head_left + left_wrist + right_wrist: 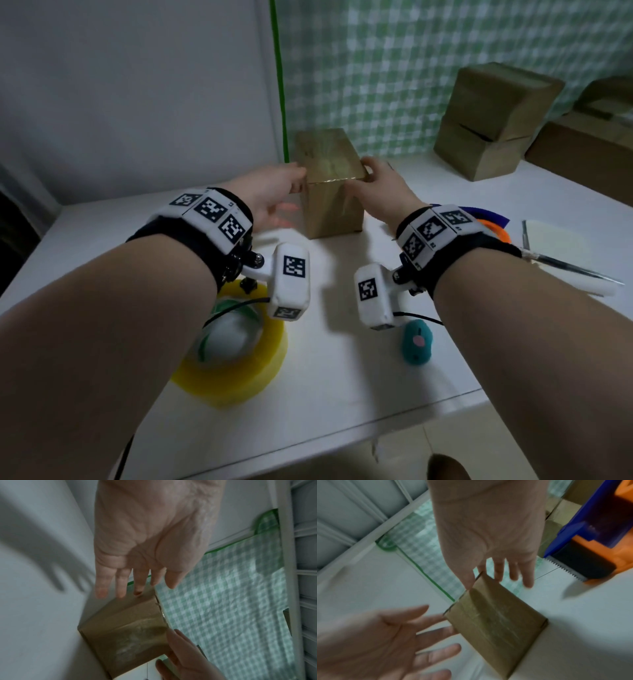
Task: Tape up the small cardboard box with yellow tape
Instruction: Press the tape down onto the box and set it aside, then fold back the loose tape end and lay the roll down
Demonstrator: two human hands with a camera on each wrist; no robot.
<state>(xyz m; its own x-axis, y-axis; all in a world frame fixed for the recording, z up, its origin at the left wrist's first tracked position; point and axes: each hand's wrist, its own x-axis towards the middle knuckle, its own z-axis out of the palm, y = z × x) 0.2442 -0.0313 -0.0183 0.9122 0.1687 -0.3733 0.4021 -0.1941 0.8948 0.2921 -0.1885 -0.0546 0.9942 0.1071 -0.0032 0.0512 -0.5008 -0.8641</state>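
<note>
The small cardboard box [334, 205] stands upright on the white table [342, 394], toward the back. A shiny strip of tape lies over its top and runs down its front face [496, 623]. My left hand [294, 192] is at the box's left side with straight, spread fingers [440, 631], their tips at the cardboard. My right hand [371, 174] is at the upper right corner; its thumb [469, 584] touches the top edge and the other fingers reach past the box. The yellow tape roll [239, 359] lies near the front, partly under my left forearm.
A blue and orange tape dispenser [594, 545] sits right of the box behind my right wrist. Scissors [575, 270] lie at the far right. A teal plush toy [416, 342] lies near the front. Stacked cardboard boxes [493, 120] stand at the back right.
</note>
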